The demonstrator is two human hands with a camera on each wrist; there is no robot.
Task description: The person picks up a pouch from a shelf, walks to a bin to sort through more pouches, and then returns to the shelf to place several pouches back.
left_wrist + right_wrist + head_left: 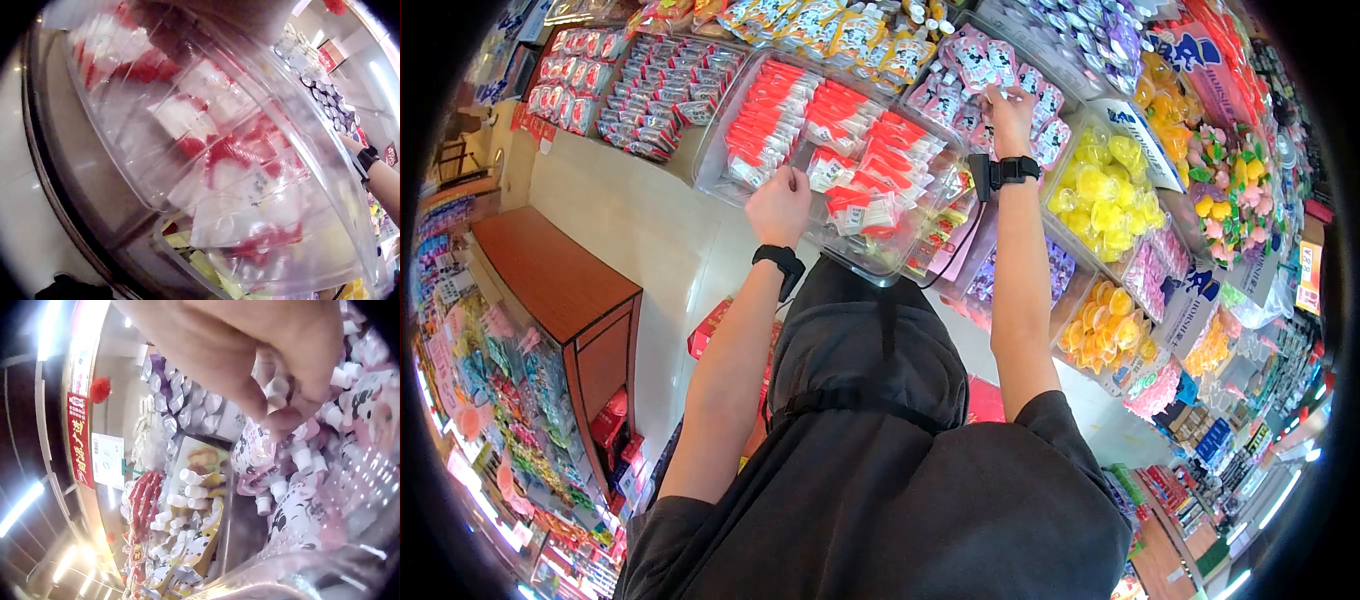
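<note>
In the head view, my left hand (780, 206) is at the near left part of a clear plastic bin (820, 245) of red-and-white packets (862, 120), fingers curled; what they grip is hidden. The left wrist view shows the bin's packets (187, 125) from close by, through its clear wall. My right hand (1011, 118) is over a bin of pink pouches (975, 60). In the right wrist view, the fingers of my right hand (269, 356) pinch the white cap (277, 387) of a pink pouch (253, 453), among other capped pouches.
Yellow-packed pouches (815, 30) lie behind, small wrapped packets (662, 90) to the left. Bins of yellow items (1105, 190) and orange items (1105, 325) are on the right. A brown wooden cabinet (555, 265) stands at the left, beside pale floor (625, 215).
</note>
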